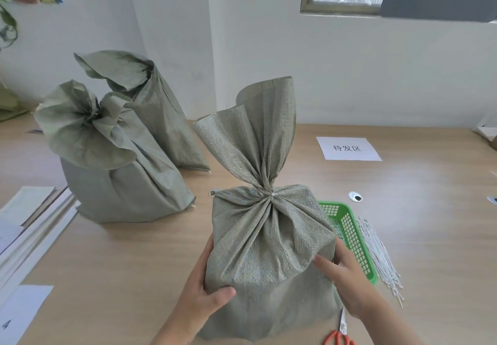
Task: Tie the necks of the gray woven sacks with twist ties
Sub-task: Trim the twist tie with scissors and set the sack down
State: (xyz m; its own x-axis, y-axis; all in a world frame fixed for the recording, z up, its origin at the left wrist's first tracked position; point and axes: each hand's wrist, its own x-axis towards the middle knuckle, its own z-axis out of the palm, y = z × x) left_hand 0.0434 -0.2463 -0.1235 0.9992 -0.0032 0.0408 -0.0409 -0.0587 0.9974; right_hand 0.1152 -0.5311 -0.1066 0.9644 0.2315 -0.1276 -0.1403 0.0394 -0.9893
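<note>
A gray woven sack stands upright in front of me, its neck gathered tight with a pale tie and its top fanned upward. My left hand grips the sack's left side, thumb across the front. My right hand holds its right side, fingers against the fabric. Two more gray sacks stand at the left: a near one and a far one, both with bunched necks. A bundle of white twist ties lies on the table to the right.
A green plastic basket sits right of the sack. Orange-handled scissors lie at the front edge. A labelled paper sheet lies at the back right. Stacked white boards and a numbered sheet are at the left.
</note>
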